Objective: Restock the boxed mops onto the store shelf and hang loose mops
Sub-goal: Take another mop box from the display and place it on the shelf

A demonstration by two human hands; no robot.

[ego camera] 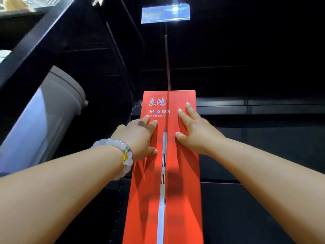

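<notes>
A tall red mop box [168, 173] with white lettering near its top and a printed mop handle down its middle stands upright against the dark shelf [255, 106]. My left hand [140, 136], with a bead bracelet on the wrist, lies flat on the box's left side with its fingers spread. My right hand [193, 131] lies flat on the box's right side, fingers straight and pointing up. Both hands press on the box front. No loose mop is in sight.
A thin metal hook rod [167, 62] runs up from behind the box to a clear price-tag holder [165, 13]. A large grey plastic bin [45, 117] leans at the left. A black shelf upright [35, 41] crosses the upper left.
</notes>
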